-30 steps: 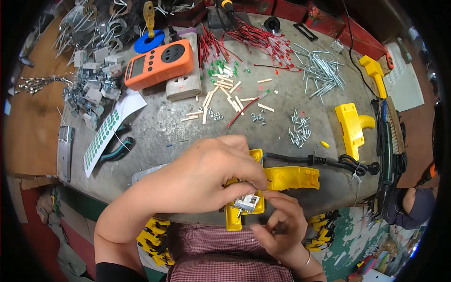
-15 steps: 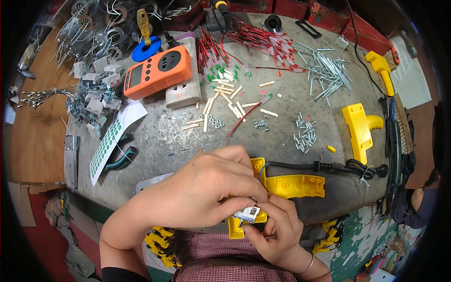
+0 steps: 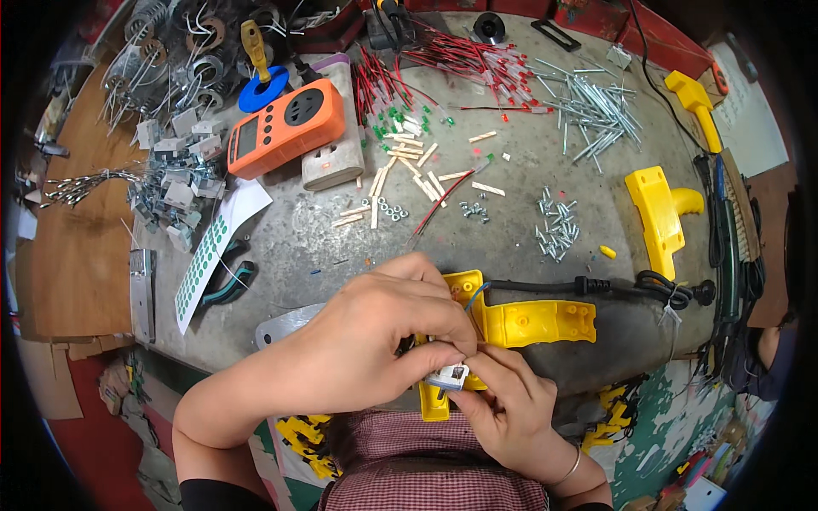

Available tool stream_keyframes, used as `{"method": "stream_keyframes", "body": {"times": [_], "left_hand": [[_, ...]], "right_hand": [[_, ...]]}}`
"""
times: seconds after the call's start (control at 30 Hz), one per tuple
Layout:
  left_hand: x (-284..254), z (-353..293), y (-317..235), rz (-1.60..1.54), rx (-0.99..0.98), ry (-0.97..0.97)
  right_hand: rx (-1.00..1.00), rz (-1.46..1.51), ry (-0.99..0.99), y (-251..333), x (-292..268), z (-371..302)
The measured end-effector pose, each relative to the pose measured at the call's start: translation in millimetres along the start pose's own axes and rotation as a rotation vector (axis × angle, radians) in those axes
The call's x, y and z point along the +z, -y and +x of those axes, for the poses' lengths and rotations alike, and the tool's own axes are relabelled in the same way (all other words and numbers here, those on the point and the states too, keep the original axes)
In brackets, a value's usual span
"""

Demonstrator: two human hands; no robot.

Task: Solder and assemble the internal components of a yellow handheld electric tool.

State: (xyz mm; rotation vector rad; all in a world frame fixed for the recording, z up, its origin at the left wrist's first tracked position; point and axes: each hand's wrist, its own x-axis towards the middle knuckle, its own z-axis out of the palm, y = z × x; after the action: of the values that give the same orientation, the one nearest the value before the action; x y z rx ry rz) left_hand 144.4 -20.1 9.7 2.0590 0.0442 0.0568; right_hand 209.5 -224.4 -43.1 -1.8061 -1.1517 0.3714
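The small white-and-metal part (image 3: pixel 449 376) sits right at your fingertips, over the lower portion of the open yellow housing (image 3: pixel 538 323), near the bench's front edge. Your left hand (image 3: pixel 375 315) meets it from above: the thumb lies along the part's upper edge, with the index finger bent down just beyond. Those two fingertips come close together, but the hand's own bulk hides what is between them, so I cannot tell whether they pinch anything. Your right hand (image 3: pixel 518 407) takes the part from its right side — index finger at the upper corner, thumb under the lower edge, the two pinching it between them.

Your left forearm slants in from the lower left, elbow bent out, back of the hand turned up and wrist arched over the housing. Your right forearm rises from the lower right, fingers curled inward — a thin bracelet (image 3: pixel 571 467) circles that wrist. Beyond your hands, the black cable (image 3: pixel 537 289) runs rightward from the housing, with a blue wire (image 3: pixel 475 295) at its inner end.
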Motion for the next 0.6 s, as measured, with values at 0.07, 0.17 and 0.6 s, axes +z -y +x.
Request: {"method": "stream_keyframes", "body": {"times": [0.07, 0.17, 0.6], "left_hand": [[0.0, -2.1, 0.9, 0.013, 0.000, -0.002], [2.4, -4.8, -0.9, 0.013, -0.024, -0.025], [-2.8, -5.6, 3.9, -0.034, -0.055, 0.002]], "right_hand": [[0.003, 0.003, -0.014, 0.0, 1.2, -1.1], [0.010, 0.022, -0.026, 0.4, 3.0, -2.0], [-0.013, 0.042, -0.072, -4.3, 5.3, -0.2]]}}
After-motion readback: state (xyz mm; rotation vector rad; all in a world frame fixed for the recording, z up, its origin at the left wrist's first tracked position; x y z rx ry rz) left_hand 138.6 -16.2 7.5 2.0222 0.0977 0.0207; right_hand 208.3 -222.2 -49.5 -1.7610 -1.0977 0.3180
